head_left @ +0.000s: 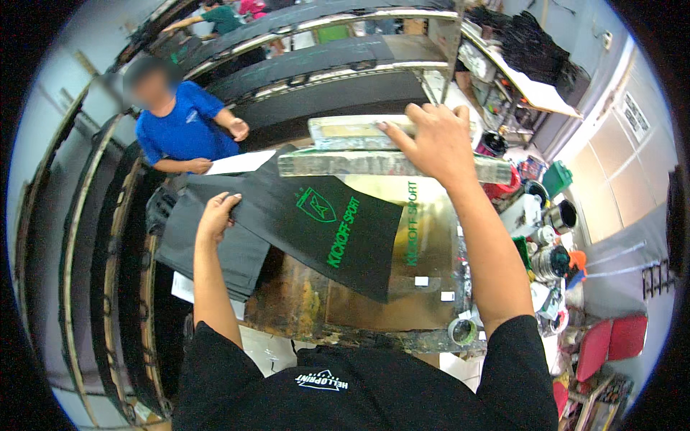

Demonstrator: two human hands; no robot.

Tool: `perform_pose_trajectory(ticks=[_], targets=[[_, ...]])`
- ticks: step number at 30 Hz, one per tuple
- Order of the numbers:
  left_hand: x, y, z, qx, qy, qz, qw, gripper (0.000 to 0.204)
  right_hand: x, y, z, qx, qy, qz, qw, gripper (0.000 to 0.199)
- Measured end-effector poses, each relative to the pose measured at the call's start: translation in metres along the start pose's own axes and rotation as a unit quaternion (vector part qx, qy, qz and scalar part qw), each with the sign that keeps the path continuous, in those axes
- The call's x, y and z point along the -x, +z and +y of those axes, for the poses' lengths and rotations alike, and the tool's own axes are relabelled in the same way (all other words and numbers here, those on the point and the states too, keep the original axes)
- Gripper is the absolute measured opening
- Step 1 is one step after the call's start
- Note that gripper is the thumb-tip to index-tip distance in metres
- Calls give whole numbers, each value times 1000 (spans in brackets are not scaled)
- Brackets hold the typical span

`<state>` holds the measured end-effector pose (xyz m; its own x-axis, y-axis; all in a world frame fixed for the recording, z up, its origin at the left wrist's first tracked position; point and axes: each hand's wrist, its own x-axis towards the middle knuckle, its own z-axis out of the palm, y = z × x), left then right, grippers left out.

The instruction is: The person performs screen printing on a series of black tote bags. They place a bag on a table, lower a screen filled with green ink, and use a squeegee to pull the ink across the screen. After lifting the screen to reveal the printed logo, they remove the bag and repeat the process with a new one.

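Note:
My right hand grips the top edge of a raised wooden-framed printing screen at the centre. Below it lies a black fabric piece with a fresh green shield emblem and green lettering, on a stained yellow-brown printing board. My left hand pinches the left edge of that black fabric and pulls it toward a stack of dark fabric pieces on the left. The screen's mesh shows the same lettering in green.
A person in a blue shirt stands across the table holding a white sheet. Paint cans and pots crowd the right side, with a tape roll at the board's corner. Long dark print tables curve off left and behind.

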<state>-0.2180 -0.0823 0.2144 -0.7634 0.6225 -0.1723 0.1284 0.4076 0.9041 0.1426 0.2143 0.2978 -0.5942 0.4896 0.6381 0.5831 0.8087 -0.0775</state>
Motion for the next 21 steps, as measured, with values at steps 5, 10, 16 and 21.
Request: perform_pose_trajectory(ticks=[5, 10, 16, 21], targets=[[-6, -121, -31, 2, -50, 54, 997, 32, 2, -6, -8, 2, 5, -6, 1000, 60], [-35, -190, -82, 34, -88, 125, 988, 76, 3, -3, -5, 25, -9, 5, 1000, 55], [-59, -178, -130, -46, -121, 302, 945, 58, 5, -5, -4, 32, 6, -4, 999, 53], [-7, -187, -203, -178, -73, 608, 770, 63, 0, -3, -18, 2, -10, -8, 1000, 52]])
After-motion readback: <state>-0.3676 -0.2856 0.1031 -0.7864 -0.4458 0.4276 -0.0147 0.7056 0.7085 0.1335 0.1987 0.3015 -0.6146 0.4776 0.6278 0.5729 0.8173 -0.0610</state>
